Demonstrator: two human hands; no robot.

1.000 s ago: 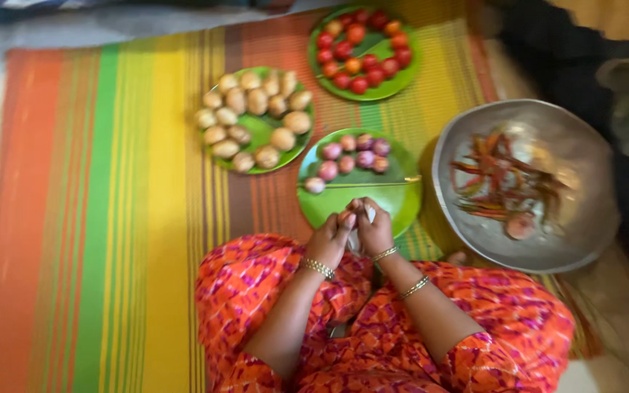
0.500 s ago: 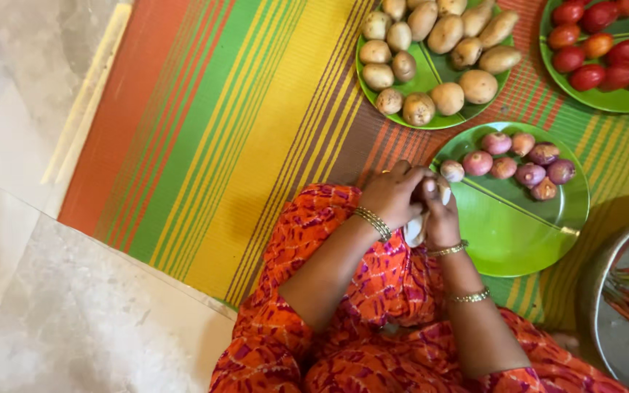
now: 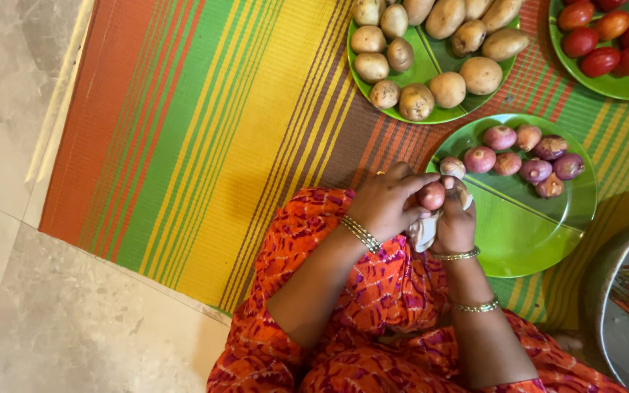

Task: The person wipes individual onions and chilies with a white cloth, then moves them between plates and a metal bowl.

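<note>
My left hand (image 3: 386, 203) and my right hand (image 3: 454, 222) meet over my lap, both closed around one small reddish onion (image 3: 432, 195). A pale object, maybe a blade or a bit of peel, shows between my hands. Just beyond them lies a green plate (image 3: 522, 233) with several purple onions (image 3: 522, 156) along its far side. I sit cross-legged in orange patterned cloth (image 3: 373, 291), bangles on both wrists.
A green plate of potatoes (image 3: 431, 58) sits farther out, and a green plate of tomatoes (image 3: 609, 40) at the top right. A metal bowl (image 3: 606, 291) with red peels is at the right edge. A striped mat (image 3: 205, 131) covers the floor; bare stone tiles (image 3: 52, 320) lie left.
The view has swung left and closer, from the whole mat to my hands. My hands stay together on the onion, which now shows more plainly between my fingers.
</note>
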